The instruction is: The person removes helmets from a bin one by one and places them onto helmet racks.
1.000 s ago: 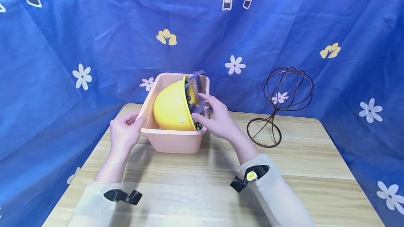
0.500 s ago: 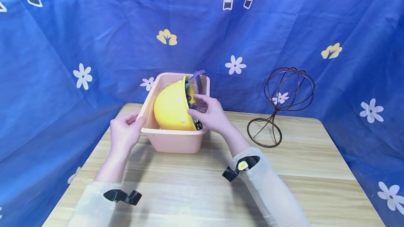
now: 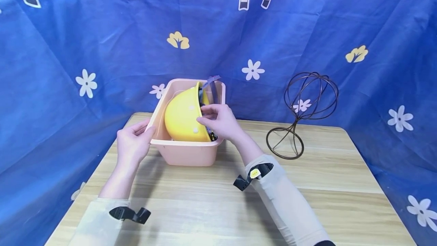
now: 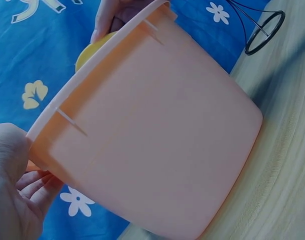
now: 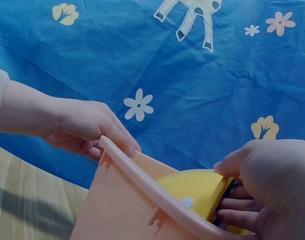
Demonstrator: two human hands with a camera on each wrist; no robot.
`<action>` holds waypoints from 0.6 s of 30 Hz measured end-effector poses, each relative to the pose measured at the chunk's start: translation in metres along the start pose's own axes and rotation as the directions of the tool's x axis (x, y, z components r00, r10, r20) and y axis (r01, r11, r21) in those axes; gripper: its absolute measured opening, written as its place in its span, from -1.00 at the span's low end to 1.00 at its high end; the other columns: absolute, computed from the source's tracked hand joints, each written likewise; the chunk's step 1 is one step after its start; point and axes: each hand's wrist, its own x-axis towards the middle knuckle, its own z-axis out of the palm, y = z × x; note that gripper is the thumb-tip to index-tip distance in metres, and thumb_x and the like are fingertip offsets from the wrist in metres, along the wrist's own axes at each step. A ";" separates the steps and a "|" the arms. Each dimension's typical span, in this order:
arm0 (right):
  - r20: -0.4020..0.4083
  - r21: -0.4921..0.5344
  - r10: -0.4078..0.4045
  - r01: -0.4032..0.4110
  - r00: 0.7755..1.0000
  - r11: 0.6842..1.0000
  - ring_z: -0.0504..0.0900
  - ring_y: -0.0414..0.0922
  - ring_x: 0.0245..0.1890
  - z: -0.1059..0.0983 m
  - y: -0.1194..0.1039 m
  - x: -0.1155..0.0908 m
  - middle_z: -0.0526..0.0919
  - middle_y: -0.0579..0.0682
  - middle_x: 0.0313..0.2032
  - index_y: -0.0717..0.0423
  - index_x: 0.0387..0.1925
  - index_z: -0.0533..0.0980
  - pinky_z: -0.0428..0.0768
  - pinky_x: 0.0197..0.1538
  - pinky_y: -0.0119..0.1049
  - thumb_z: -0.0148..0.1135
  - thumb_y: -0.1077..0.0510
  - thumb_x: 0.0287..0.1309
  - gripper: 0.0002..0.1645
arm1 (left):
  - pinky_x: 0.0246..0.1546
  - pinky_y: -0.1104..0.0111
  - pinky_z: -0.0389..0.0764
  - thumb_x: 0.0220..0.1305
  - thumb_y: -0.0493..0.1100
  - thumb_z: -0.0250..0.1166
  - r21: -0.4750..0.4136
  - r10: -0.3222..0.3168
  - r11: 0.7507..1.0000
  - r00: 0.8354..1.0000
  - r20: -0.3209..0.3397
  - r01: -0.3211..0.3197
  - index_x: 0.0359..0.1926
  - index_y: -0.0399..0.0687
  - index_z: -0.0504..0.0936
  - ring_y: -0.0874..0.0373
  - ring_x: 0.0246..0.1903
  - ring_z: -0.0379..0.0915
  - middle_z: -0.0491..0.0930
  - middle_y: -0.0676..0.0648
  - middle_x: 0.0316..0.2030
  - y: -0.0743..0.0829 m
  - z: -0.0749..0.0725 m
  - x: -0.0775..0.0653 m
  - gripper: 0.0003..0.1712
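Note:
A yellow hard hat (image 3: 182,117) lies on its side in a pink plastic bin (image 3: 186,155), its open underside facing right. My left hand (image 3: 133,143) pinches the bin's left rim between thumb and fingers. My right hand (image 3: 222,122) grips the hat's brim, the thumb on the outer shell and the fingers reaching inside, as the right wrist view also shows. A purple-blue strap (image 3: 212,81) sticks up from the hat's opening. Dark inner parts of the hat are partly hidden behind my right fingers.
A brown wire stand (image 3: 295,124) with a round cage top stands at the right of the wooden table (image 3: 191,208). Behind the table hangs a blue patterned cloth (image 3: 136,48).
My right hand has moved left from the bin's right side to the hat's brim and taken hold of it. The left hand keeps its place on the rim.

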 end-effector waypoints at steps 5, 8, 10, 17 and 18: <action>0.000 -0.037 0.028 -0.028 1.000 0.999 0.76 -0.10 -0.12 0.002 -0.002 0.002 0.77 0.08 -0.11 0.29 0.11 0.67 0.72 0.01 -0.31 0.49 0.19 0.31 -0.59 | -0.18 0.59 0.65 0.40 -0.09 0.42 -0.011 -0.002 1.000 1.000 -0.002 0.002 0.23 -0.21 0.73 0.40 -0.16 0.70 0.73 -0.28 0.05 0.000 0.000 0.000 -0.53; 0.007 -0.018 0.066 -0.066 0.998 0.998 0.76 -0.08 -0.12 0.002 -0.003 0.003 0.76 0.08 -0.11 0.31 0.15 0.63 0.72 0.00 -0.28 0.49 0.18 0.30 -0.55 | -0.17 0.59 0.65 0.39 -0.08 0.42 -0.006 -0.001 1.000 1.000 0.004 0.001 0.23 -0.20 0.73 0.37 -0.14 0.71 0.72 -0.28 0.06 0.000 0.000 0.000 -0.53; 0.015 -0.009 0.097 -0.097 0.995 0.995 0.75 -0.09 -0.11 0.002 -0.004 0.004 0.76 0.07 -0.12 0.33 0.19 0.60 0.72 0.01 -0.28 0.49 0.17 0.30 -0.49 | -0.16 0.60 0.64 0.40 -0.08 0.42 0.001 0.002 1.000 1.000 0.006 -0.002 0.24 -0.19 0.73 0.32 -0.09 0.72 0.72 -0.28 0.06 0.001 0.000 -0.001 -0.53; 0.046 -0.052 0.145 -0.143 0.988 0.988 0.75 -0.10 -0.19 0.002 -0.008 0.007 0.81 0.03 -0.20 0.38 0.27 0.58 0.74 -0.12 -0.26 0.48 0.13 0.32 -0.41 | -0.18 0.61 0.64 0.39 -0.06 0.42 0.002 -0.006 1.000 1.000 -0.001 0.006 0.23 -0.17 0.74 0.34 -0.10 0.71 0.72 -0.26 0.07 0.002 0.001 -0.002 -0.53; 0.049 -0.061 0.142 -0.139 0.989 0.988 0.76 -0.09 -0.21 0.002 -0.008 0.007 0.81 0.04 -0.20 0.38 0.26 0.59 0.74 -0.15 -0.26 0.47 0.13 0.33 -0.42 | -0.18 0.61 0.64 0.39 -0.06 0.42 0.002 -0.007 1.000 1.000 -0.003 0.007 0.23 -0.16 0.74 0.37 -0.12 0.71 0.72 -0.26 0.07 0.002 0.001 -0.001 -0.53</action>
